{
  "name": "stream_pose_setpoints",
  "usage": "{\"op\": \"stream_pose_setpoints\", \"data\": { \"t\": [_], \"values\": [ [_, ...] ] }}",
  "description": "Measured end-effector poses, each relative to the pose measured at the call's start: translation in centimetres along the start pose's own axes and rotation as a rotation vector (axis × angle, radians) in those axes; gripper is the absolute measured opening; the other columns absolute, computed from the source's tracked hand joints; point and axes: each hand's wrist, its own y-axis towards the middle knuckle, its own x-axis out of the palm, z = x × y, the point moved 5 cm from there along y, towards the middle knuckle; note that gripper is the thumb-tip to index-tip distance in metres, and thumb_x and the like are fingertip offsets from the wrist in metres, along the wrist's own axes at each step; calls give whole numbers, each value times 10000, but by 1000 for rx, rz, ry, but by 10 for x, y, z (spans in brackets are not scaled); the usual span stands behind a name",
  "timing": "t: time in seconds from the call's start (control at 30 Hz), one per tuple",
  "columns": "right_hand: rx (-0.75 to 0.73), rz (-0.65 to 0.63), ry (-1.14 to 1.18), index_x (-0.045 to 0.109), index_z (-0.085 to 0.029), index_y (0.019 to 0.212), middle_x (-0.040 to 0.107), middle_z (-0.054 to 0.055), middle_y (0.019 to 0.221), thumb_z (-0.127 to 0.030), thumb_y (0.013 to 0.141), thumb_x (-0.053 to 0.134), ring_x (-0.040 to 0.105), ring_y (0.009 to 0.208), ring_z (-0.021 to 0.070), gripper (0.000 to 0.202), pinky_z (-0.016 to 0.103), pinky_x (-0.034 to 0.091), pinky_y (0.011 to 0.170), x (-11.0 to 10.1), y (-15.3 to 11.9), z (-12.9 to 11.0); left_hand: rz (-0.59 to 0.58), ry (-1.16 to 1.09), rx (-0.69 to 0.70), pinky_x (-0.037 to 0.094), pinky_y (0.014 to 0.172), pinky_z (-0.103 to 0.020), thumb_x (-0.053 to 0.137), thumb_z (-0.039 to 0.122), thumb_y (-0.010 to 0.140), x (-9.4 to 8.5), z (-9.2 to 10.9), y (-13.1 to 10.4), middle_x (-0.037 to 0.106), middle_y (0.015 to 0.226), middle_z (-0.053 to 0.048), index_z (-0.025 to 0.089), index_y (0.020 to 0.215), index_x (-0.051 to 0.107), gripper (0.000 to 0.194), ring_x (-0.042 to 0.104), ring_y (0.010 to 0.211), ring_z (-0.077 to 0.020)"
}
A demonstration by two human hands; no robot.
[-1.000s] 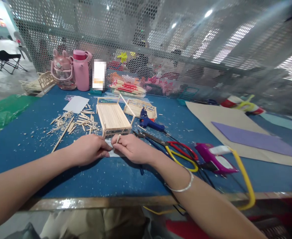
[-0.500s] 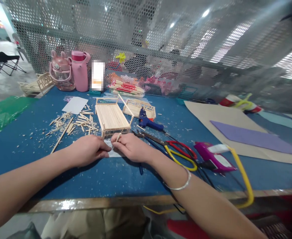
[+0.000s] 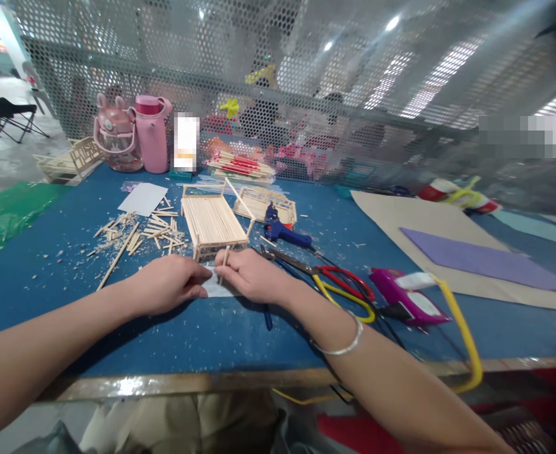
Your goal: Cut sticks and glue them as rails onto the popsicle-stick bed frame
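Observation:
Between the thumb and fingers of my right hand is a short wooden stick, held nearly upright above a small white paper. My left hand rests on the table with curled fingers, its thumb and index finger on the paper's left edge. Just beyond both hands stands a small bed-like frame of wooden sticks, with a slatted top and raised rails. The underside of my left fingers is hidden.
Cut sticks and crumbs lie to the left. A blue glue gun, scissors and a magenta device with a yellow strap are at the right. Pink bottles stand at the back before a perforated metal screen.
My right hand has shifted slightly up and right, and the stick in it stands more upright. My left hand has barely moved.

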Motion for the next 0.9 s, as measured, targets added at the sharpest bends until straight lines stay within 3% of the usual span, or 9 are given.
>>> {"op": "stream_pose_setpoints", "data": {
  "t": [0.33,0.47,0.57,0.9],
  "values": [
    [-8,77,-81,539,-140,826,624,62,764,-210,906,364,556,671,149,205,250,399,662,10,3,-8,-35,18,-44,378,556,-228,529,312,817,0,0,0,678,735,-36,213,883,660,177,624,679,-178],
    [-50,31,-38,542,-149,804,628,57,761,-209,903,373,563,665,144,205,241,406,653,13,3,-10,-50,14,-84,384,558,-240,527,330,815,0,-1,0,677,741,-56,185,810,661,197,619,664,-185],
    [-21,90,-44,547,-146,818,633,60,775,-200,901,371,573,687,147,202,245,408,669,11,3,-7,-38,15,-47,385,560,-242,526,323,813,0,0,1,682,760,-51,202,870,665,193,620,675,-188],
    [-63,47,-45,552,-144,807,628,55,769,-200,906,362,561,676,140,222,238,404,659,14,3,-12,-43,-5,-51,381,555,-235,519,333,820,1,-2,0,675,744,-49,189,819,656,199,614,651,-181]
  ]
}}
